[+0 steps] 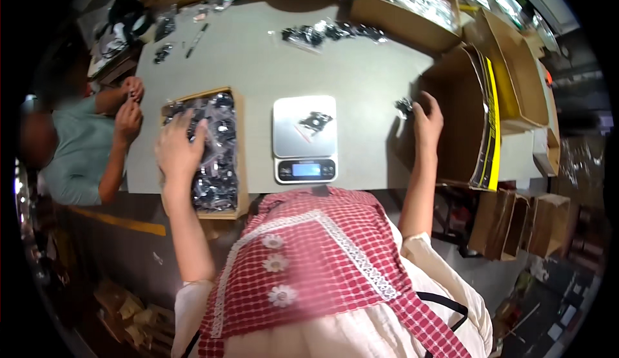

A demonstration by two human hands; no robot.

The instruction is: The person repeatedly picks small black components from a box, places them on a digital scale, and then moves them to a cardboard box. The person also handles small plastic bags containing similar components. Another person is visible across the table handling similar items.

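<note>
On the left, my left hand (179,146) lies over a shallow cardboard box (242,158) filled with small clear bags of black parts (219,135). Its fingers are spread on the bags, and none is visibly gripped. Off to the right, my right hand (428,125) pinches a small clear bag of dark parts (404,107) between thumb and fingers, just above the table beside an open carton. Between my hands stands a digital kitchen scale (304,140) with a lit display. One small bag with black parts (315,122) rests on its metal plate.
The large open carton (454,113) with a yellow-edged flap takes up the right. More small black-part bags (329,32) form a row at the back of the table (251,48). A pen (196,41) lies back left. Another person's hands (130,106) work at the left edge.
</note>
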